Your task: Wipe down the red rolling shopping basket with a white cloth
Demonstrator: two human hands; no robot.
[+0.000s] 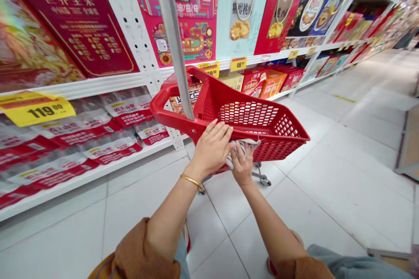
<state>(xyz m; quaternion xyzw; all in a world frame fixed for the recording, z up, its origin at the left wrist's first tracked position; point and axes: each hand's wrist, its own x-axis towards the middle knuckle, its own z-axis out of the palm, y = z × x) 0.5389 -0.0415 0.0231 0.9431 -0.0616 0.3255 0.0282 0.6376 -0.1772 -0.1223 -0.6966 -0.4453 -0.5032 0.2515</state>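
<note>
A red plastic shopping cart (288, 137) stands in front of me, its basket sides pierced with holes. A grey metal pole (175, 48) rises from the handle end. My left hand (212, 146), with a gold bangle at the wrist, lies over the near side rim, its fingers curled onto it. Just to its right, my right hand (241, 163) presses a greyish cloth (250, 142) against the outer side of the basket. The fingertips of my left hand are close beside the cloth. Inside, the visible part of the basket holds nothing.
Behind the cart runs a white shelf (114, 83) with gift boxes (240, 13), yellow price tags (238, 64) and packs of bottles (94, 124) below. White floor tiles (337, 174) stretch along the aisle. A brown display edge (409, 139) stands at the right.
</note>
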